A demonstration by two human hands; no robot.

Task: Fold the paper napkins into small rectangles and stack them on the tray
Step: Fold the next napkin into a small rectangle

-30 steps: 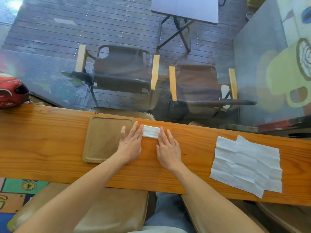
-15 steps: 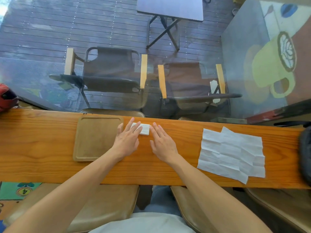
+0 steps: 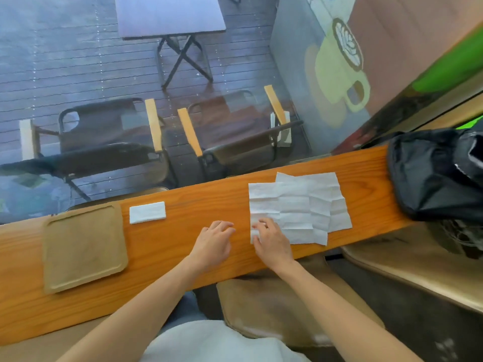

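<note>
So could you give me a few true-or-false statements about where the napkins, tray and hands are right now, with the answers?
1. The folded napkin lies on the tray. False: it lies on the counter, just right of the tray.
2. The tray holds no napkins. True.
3. The right hand rests on the near left corner of the unfolded napkins. True.
4. The left hand holds the folded napkin. False: it rests on bare wood, apart from both the folded and unfolded napkins.
5. A black bag sits at the counter's right end. True.
</note>
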